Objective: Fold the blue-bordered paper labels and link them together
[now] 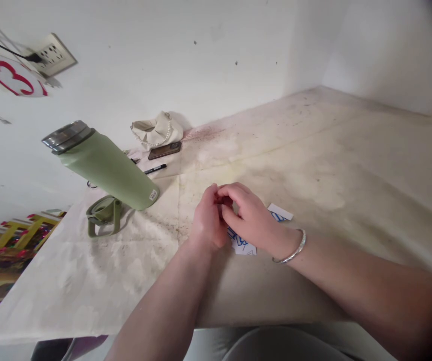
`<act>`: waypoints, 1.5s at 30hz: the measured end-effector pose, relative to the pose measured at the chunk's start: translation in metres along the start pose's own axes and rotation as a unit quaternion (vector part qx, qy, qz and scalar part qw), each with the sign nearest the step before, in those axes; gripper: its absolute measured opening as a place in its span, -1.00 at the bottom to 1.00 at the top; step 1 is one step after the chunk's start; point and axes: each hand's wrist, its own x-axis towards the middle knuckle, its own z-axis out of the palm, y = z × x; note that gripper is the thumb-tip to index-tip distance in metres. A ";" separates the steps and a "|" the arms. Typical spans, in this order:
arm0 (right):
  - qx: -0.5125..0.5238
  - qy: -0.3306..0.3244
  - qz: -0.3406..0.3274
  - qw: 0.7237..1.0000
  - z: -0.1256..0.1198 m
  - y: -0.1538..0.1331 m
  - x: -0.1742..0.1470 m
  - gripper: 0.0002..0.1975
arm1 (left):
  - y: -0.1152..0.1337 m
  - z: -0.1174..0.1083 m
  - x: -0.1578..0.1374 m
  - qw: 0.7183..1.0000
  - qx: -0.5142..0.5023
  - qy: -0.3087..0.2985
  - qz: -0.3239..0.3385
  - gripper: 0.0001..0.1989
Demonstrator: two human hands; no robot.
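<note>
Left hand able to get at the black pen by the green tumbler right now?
Probably yes: nothing visible stands between the left hand and the black pen. The green tumbler crowds the pen's left end, but its right end looks exposed.

Counter [351,165] w/ stained beige cover [65,286]; on it: grn tumbler [106,170], grn lid [105,212], blk pen [156,169], phone [165,151], cream bag [159,129], wht cards [245,248] w/ blue marks.

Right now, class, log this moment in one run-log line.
left hand: meets right hand | grasp: hidden | blue-marked papers: partly covered | green bottle: leftward
</note>
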 end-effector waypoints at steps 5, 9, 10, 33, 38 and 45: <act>-0.003 -0.002 -0.004 1.000 0.001 0.001 0.001 -0.84 | -0.004 -0.005 0.005 0.997 0.050 -0.008 0.065 -0.75; -0.020 -0.013 0.002 1.000 0.001 0.002 0.002 -0.86 | -0.006 -0.007 0.008 0.992 0.071 -0.013 0.105 -0.80; -0.025 -0.017 0.001 1.000 0.001 0.003 0.001 -0.87 | -0.006 -0.007 0.008 0.991 0.075 -0.016 0.114 -0.80; -0.069 -0.063 0.031 0.995 0.001 0.003 0.000 -0.82 | -0.007 -0.006 0.010 0.994 0.078 -0.019 0.079 -0.84; -0.112 -0.082 0.034 0.990 0.002 0.004 -0.002 -0.75 | -0.007 -0.005 0.009 0.996 0.075 -0.017 0.046 -0.82; -0.144 -0.097 0.032 0.984 0.001 0.003 -0.003 -0.70 | -0.007 -0.002 0.006 0.997 0.075 -0.017 0.032 -0.81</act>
